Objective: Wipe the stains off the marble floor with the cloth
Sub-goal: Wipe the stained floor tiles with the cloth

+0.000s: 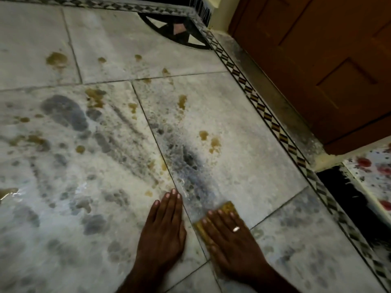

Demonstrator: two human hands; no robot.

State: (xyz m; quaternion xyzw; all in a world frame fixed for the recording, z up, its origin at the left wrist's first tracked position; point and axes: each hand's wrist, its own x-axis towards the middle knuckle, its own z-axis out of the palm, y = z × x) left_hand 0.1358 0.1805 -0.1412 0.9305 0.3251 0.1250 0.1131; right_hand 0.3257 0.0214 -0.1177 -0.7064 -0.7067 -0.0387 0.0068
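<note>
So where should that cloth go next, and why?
Probably straight ahead: the right hand presses the cloth flat on the floor, and the dark smear lies just beyond it, unwiped. The left hand rests beside it.

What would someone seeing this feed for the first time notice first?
Probably the two hands low in the middle: the right hand, wearing a ring, presses flat on a yellow cloth, while the left hand rests bare on the marble floor. Next, the brown stains and grey smears scattered ahead and left, then the brown wooden door at upper right.
</note>
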